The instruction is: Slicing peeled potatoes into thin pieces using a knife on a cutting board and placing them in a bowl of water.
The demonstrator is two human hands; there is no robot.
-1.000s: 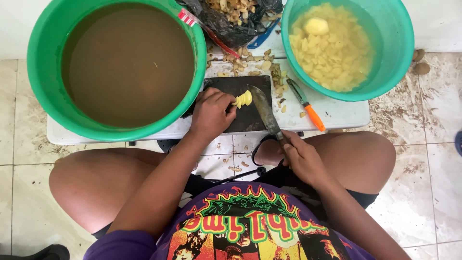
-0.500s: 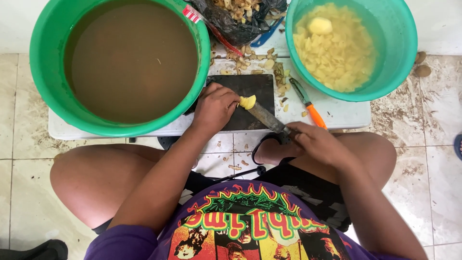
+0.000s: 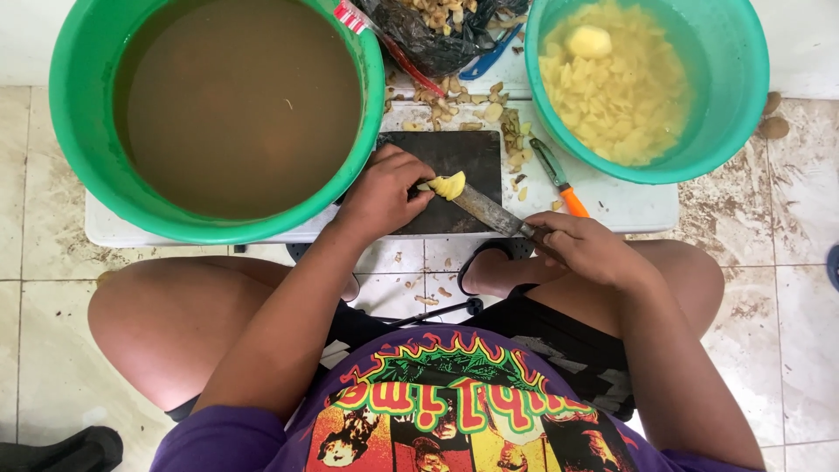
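While the left hand (image 3: 380, 194) pins a yellow potato piece (image 3: 449, 185) on the black cutting board (image 3: 454, 157), the right hand (image 3: 587, 249) grips the knife (image 3: 489, 212) cutting it.

bright, even daylight falls from above; shadows are soft and short, pooling under the knees on the tiled floor (image 3: 52, 288); faint sheen on the rim of the left green tub (image 3: 74, 131); focus is sharp throughout; slight wide-angle bending at the edges; no motion blur.
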